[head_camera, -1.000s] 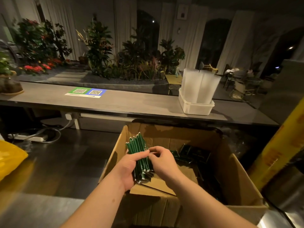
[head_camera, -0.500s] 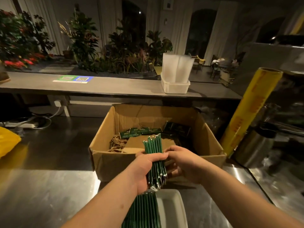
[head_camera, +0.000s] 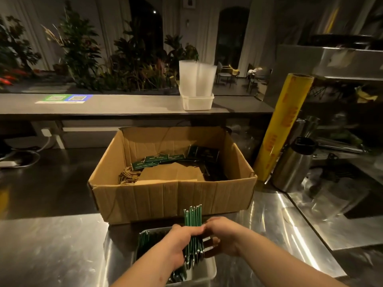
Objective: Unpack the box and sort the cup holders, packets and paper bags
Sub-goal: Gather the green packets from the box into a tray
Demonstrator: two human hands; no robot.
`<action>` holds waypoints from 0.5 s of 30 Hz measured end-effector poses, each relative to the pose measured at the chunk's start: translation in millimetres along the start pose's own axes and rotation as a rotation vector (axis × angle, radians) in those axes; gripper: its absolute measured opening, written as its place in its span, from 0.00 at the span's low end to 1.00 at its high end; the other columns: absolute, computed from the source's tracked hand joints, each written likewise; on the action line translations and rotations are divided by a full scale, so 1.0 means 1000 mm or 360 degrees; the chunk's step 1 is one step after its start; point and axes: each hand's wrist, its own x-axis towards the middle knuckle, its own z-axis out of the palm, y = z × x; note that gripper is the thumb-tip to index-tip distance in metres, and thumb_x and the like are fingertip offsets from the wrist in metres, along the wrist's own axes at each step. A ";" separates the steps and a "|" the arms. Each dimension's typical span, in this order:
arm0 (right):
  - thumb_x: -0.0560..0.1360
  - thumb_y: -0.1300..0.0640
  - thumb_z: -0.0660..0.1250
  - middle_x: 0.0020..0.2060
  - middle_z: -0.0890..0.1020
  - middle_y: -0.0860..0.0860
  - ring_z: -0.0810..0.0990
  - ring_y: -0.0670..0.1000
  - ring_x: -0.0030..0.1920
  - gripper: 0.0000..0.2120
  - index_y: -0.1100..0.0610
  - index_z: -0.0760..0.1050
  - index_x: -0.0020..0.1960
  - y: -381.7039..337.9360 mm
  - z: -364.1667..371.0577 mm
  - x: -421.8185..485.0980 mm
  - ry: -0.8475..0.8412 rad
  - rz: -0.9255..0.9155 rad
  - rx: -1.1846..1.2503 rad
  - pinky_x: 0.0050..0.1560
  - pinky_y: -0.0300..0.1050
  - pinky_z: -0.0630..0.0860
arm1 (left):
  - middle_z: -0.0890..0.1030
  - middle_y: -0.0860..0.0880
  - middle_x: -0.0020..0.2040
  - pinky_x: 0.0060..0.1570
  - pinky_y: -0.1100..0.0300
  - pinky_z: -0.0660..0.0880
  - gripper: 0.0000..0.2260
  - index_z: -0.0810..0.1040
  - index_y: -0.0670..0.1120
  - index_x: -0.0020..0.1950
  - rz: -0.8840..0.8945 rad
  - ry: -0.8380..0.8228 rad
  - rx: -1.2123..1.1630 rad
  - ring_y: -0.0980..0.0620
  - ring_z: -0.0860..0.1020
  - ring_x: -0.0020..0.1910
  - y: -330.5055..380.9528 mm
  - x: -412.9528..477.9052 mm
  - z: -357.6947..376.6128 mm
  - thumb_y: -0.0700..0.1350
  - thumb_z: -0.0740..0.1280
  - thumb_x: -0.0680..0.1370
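Task partway, by my read. A row of green packets (head_camera: pixel 145 242) already stood in the white rectangular plastic tray (head_camera: pixel 208 271) on the steel counter (head_camera: pixel 51 245). Left in the open brown cardboard box (head_camera: pixel 174 200): flat brown paper bags (head_camera: pixel 172 172) with twine handles, more loose green packets (head_camera: pixel 158 159), and dark flat items (head_camera: pixel 205 153) at the back right, possibly cup holders, cannot tell. A handful of upright green packets (head_camera: pixel 193 228) sat low over the tray, just in front of the box. Left hand (head_camera: pixel 179 245) was clamped on that bunch, fingers curled round it. Right hand (head_camera: pixel 222 235) pinched the bunch's other side, thumb on top and fingers curled beneath.
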 end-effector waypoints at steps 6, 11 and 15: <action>0.81 0.62 0.64 0.58 0.82 0.60 0.83 0.59 0.58 0.08 0.60 0.75 0.60 0.009 -0.003 0.018 0.0060 0.0113 -0.0014 0.57 0.60 0.83 | 0.79 0.39 0.59 0.53 0.38 0.81 0.37 0.62 0.46 0.75 -0.0060 0.0090 0.0293 0.37 0.82 0.55 0.000 0.009 -0.007 0.42 0.79 0.72; 0.82 0.63 0.62 0.57 0.81 0.61 0.84 0.59 0.56 0.06 0.60 0.73 0.58 0.014 -0.001 0.026 0.0110 0.0187 -0.0113 0.57 0.61 0.83 | 0.82 0.45 0.59 0.62 0.40 0.77 0.35 0.73 0.46 0.68 -0.0108 0.0181 0.0661 0.42 0.80 0.59 -0.003 0.024 -0.020 0.42 0.83 0.64; 0.84 0.61 0.58 0.57 0.81 0.59 0.83 0.58 0.58 0.07 0.59 0.74 0.54 0.017 0.005 0.032 0.0078 0.0247 -0.0288 0.59 0.56 0.82 | 0.81 0.45 0.57 0.58 0.47 0.82 0.22 0.71 0.45 0.64 -0.0096 0.0307 0.0942 0.45 0.80 0.57 -0.006 0.030 -0.029 0.37 0.75 0.74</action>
